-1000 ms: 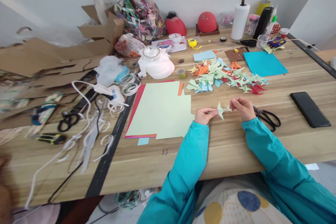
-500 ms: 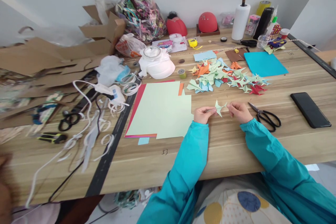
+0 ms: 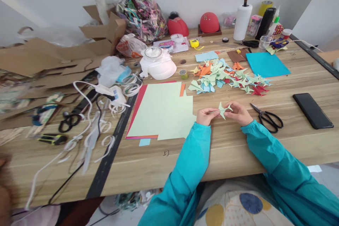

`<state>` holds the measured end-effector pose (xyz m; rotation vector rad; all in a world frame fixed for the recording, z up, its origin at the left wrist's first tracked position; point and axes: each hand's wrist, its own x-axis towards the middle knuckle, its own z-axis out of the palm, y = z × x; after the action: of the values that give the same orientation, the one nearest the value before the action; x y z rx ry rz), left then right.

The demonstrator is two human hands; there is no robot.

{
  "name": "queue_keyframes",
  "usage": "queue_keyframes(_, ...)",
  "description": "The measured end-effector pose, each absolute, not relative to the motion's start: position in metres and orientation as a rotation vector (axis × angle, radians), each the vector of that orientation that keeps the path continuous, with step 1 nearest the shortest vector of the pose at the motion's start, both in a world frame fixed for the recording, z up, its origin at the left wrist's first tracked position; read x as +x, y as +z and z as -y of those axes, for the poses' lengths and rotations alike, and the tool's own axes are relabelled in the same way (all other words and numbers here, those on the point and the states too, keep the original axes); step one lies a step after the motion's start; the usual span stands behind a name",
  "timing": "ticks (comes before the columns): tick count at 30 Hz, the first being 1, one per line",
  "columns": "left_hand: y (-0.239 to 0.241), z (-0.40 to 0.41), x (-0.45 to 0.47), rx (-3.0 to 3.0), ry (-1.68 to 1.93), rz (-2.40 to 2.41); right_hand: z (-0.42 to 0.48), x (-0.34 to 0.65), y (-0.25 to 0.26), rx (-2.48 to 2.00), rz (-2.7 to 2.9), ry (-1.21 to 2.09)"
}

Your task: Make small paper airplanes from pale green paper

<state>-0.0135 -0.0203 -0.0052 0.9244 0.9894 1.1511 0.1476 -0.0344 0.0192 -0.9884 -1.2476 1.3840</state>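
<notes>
Sleeves (image 3: pixel 190 162) of teal cloth run up from the bottom edge over the near rim of the wooden table (image 3: pixel 233 152). Both hands rest close together on the wood just past that rim. The left hand (image 3: pixel 205 116) has its fingers curled in, with thumb and forefinger pinching the left tip of a small pale green folded paper figure (image 3: pixel 223 109). The right hand (image 3: pixel 239 113) pinches the figure's right side between thumb and fingertips, its other fingers bent under. The figure is held between the two hands, just above the tabletop, its points sticking up and down.

Just right of the right hand lies a pair of black scissors (image 3: pixel 267 117), blades apart, and further right a dark phone (image 3: pixel 312 110) lies flat. Left of the left hand, a large pale green sheet (image 3: pixel 164 111) with a notched corner covers a red sheet (image 3: pixel 136 107).

Beyond the hands, a heap of folded paper figures (image 3: pixel 227 77) in green, blue, orange and red spreads across the middle of the table. A blue sheet (image 3: pixel 266 64) lies behind it to the right. At the far edge stand a roll of paper towel (image 3: pixel 242 21), two red domed things (image 3: pixel 209 22) and a clear bag (image 3: pixel 140 14) stuffed with coloured bits. Flattened cardboard (image 3: pixel 53 56) is heaped on the far left.
</notes>
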Motion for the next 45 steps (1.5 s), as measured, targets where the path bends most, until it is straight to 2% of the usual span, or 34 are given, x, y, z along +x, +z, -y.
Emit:
queue_keyframes(6, -0.001, 0.024, -0.011, 0.950, 1.125, -0.942, 0.034, 0.148, 0.018, -1.104, 1.342, 1.197)
queue_keyframes(17, 0.005, 0.024, -0.012, 0.912, 1.089, -0.933, 0.033, 0.152, 0.021, -1.154, 1.251, 1.206)
queue_keyframes(28, 0.000, 0.024, -0.006, 0.777, 1.138, -0.828, 0.034, 0.145, 0.014, -1.154, 1.192, 1.058)
queue_keyframes(36, 0.000, 0.027, -0.003, 0.813, 1.059, -0.861, 0.027, 0.148, 0.008, -1.207, 0.905, 1.147)
queue_keyframes(45, -0.007, 0.030, 0.006, 0.843, 0.995, -0.859, 0.033, 0.140, 0.009, -1.160, 1.019, 1.236)
